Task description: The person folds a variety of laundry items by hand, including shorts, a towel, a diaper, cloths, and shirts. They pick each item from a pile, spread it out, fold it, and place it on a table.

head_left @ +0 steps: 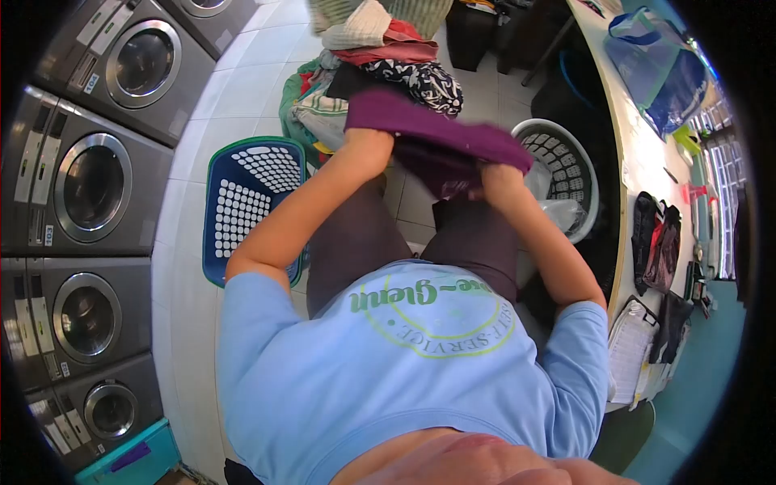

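A dark purple garment is stretched between my two hands above my knees; its exact kind is blurred. My left hand is closed on one end of it. Around the other end, lower and to the right, the fingers of my right hand are wrapped. Just beyond the garment lies a heap of mixed laundry, with white, red, green and black-and-white patterned cloth in it.
A blue laundry basket stands to my left. On my right is a round white basket holding plastic bags. Front-loading machines line the left wall. The long table carries a blue bag, dark clothes and a clipboard.
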### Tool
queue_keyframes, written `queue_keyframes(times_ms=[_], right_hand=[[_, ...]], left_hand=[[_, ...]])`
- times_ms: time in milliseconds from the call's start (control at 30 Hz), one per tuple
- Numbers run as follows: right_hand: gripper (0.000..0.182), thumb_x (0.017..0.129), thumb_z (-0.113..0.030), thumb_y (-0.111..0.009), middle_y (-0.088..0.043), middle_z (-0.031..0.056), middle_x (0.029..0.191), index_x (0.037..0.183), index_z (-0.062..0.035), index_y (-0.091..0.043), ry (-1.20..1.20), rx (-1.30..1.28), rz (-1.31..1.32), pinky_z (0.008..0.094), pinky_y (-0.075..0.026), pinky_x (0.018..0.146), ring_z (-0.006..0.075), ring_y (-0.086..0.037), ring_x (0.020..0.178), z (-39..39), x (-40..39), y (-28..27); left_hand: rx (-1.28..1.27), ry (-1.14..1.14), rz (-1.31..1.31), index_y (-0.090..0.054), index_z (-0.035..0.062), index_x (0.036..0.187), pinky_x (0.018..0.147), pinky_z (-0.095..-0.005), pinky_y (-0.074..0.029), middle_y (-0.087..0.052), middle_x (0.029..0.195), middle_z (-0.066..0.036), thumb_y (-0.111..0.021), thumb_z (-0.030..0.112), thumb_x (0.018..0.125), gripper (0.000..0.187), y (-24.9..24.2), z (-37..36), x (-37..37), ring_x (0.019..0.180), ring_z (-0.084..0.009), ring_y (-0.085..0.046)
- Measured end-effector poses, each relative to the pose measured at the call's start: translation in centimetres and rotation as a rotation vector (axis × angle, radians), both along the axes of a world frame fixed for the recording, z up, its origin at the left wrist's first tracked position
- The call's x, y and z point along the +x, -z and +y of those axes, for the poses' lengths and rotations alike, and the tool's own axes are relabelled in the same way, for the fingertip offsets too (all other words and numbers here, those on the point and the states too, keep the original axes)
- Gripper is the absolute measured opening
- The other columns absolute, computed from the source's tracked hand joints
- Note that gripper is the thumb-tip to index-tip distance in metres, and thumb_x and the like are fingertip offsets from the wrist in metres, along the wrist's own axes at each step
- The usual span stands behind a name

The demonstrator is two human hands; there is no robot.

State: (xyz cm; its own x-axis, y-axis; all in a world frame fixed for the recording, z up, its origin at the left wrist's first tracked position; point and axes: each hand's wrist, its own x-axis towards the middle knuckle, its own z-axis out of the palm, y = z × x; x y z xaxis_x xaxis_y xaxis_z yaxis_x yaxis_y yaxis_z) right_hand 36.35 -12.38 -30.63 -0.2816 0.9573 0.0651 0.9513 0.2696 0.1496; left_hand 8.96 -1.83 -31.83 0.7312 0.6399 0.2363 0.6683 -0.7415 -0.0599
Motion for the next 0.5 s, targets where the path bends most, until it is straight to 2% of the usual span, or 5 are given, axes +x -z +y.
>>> queue_keyframes(times_ms=[100,167,267,367,500], right_hand=[[0.039,0.082,-0.031,-0.061,-0.061,0.0182,0.108,0.115,-0.0092,-0.06,0.058,0.745,0.062,0.0409,-0.04,0.094,0.0316,-0.057,0.104,1.8,-1.2,-4.3],[0.034,0.085,-0.032,-0.059,-0.062,0.018,0.104,0.108,-0.0077,-0.063,0.021,0.371,0.111,0.0412,-0.042,0.091,0.0323,-0.058,0.099,1.3,0.3,-3.3],[0.033,0.088,-0.034,-0.057,-0.062,0.019,0.101,0.103,-0.0057,-0.064,-0.059,-0.37,0.224,0.0433,-0.044,0.085,0.0349,-0.059,0.095,1.2,1.5,-3.3],[0.033,0.092,-0.032,-0.054,-0.064,0.0182,0.092,0.102,-0.0023,-0.062,-0.14,-0.565,0.615,0.0393,-0.047,0.078,0.0318,-0.062,0.086,1.3,1.3,-5.9],[0.015,0.09,-0.011,-0.049,-0.059,0.0114,0.08,0.094,0.0007,-0.057,-0.178,-0.348,1.014,0.0289,-0.045,0.071,0.017,-0.055,0.075,0.4,0.6,-10.6]], left_hand=[[0.47,0.072,-0.417,-0.059,0.0037,0.115,0.097,-0.048,-0.037,-0.056,0.115,-0.017,-0.061,0.017,0.073,0.044,-3.2,0.1,0.9,0.111,-0.0348,-0.051],[0.453,0.075,-0.408,-0.061,0.0033,0.113,0.093,-0.0463,-0.041,-0.057,0.113,-0.019,-0.064,0.018,0.07,0.046,-2.9,0.5,0.5,0.106,-0.035,-0.054],[-0.738,0.088,0.495,-0.066,0.001,0.095,0.077,-0.0428,-0.048,-0.066,0.094,-0.018,-0.067,0.029,0.076,0.034,-4.6,0.2,0.3,0.09,-0.0358,-0.061],[-0.705,0.028,0.308,-0.066,-0.0005,0.09,0.074,-0.0432,-0.048,-0.066,0.088,-0.017,-0.068,0.039,0.077,0.041,-5.7,0.0,0.3,0.086,-0.038,-0.061],[-1.21,0.356,-0.12,-0.064,-0.0003,0.089,0.066,-0.0316,-0.047,-0.064,0.08,-0.006,-0.067,0.025,0.083,0.026,-7.9,0.2,0.0,0.075,-0.015,-0.059]])
